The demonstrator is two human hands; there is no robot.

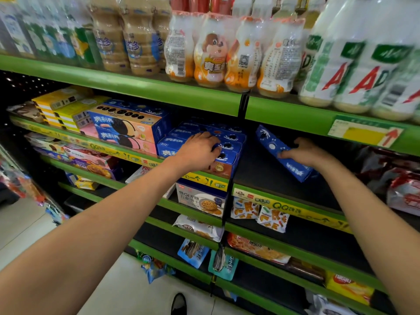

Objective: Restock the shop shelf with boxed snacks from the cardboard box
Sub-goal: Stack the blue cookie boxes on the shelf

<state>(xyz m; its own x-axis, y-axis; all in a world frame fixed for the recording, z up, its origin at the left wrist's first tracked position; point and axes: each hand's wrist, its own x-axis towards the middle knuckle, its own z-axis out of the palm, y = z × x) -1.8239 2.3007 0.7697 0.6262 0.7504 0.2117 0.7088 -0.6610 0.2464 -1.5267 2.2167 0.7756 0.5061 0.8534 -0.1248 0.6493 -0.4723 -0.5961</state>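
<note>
Left hand (200, 148) resting flat, fingers relaxed, on stacked blue boxes (204, 144); right hand (302, 152) gripping tilted blue box (281, 153) on shelf (261, 169).

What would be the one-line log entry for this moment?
step: shelving | left hand: rests on stacked blue boxes | right hand: grips tilted blue box | shelf: partly filled

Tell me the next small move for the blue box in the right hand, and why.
Probably straighten it and slide it left against the stack of blue boxes. The right hand holds the blue box skewed on the dark shelf, with a gap to the stack, where the left hand rests.
</note>
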